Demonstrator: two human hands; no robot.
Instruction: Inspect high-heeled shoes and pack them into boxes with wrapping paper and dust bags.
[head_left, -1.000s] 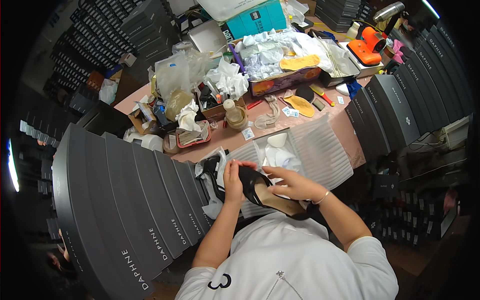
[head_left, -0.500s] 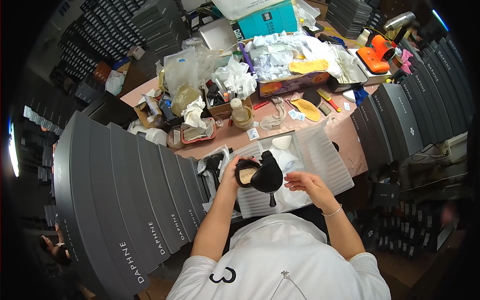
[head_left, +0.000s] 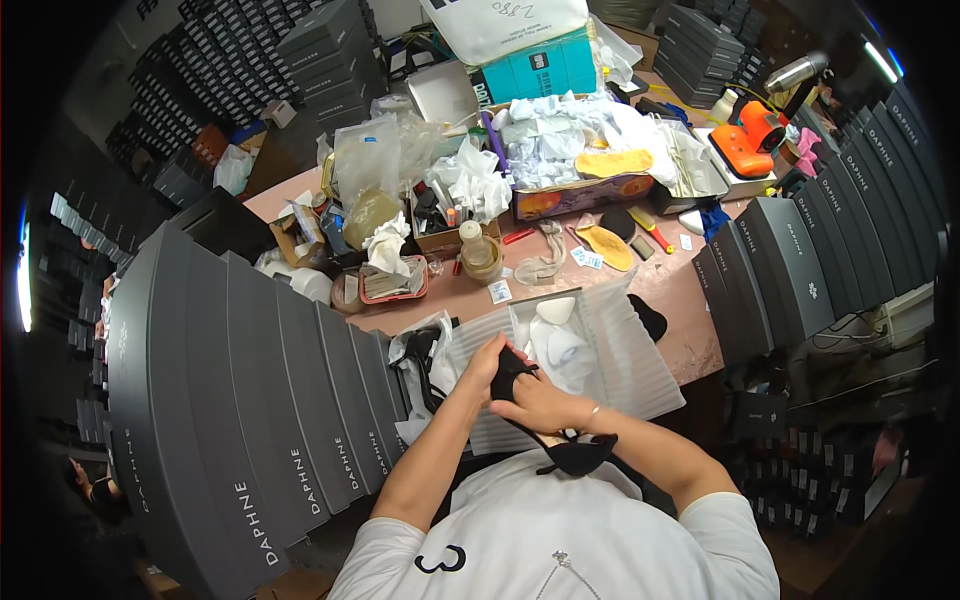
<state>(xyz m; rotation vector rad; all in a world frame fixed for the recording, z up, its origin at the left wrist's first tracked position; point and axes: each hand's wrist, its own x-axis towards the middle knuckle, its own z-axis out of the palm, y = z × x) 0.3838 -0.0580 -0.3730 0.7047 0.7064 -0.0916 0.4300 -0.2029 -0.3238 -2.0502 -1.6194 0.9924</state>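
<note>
A black high-heeled shoe [head_left: 583, 456] is held above the front of the table, its heel end toward my chest and its toe end pointing away. My left hand [head_left: 484, 368] is closed around the toe end from the left side. Across the upper front of the shoe lies my right hand [head_left: 543, 402], its fingers bent over the toe part and partly hidden. Beyond them is an open box [head_left: 516, 318] with white tissue paper [head_left: 568, 352] and a translucent foam sheet [head_left: 635, 365]. Another black strappy shoe [head_left: 428, 368] rests in white paper left of my left hand.
Stacked grey shoeboxes [head_left: 250, 400] rise on the left, and more boxes [head_left: 775, 255] on the right. Farther back are a carton of crumpled paper [head_left: 575, 195], a bottle [head_left: 478, 252], yellow insoles [head_left: 606, 246] and an orange tool [head_left: 745, 145]. A black flat piece [head_left: 648, 318] lies right of the foam.
The shoe has turned, its heel end swinging toward my chest. My right hand, earlier apart with fingers spread, has moved left onto the shoe's front.
</note>
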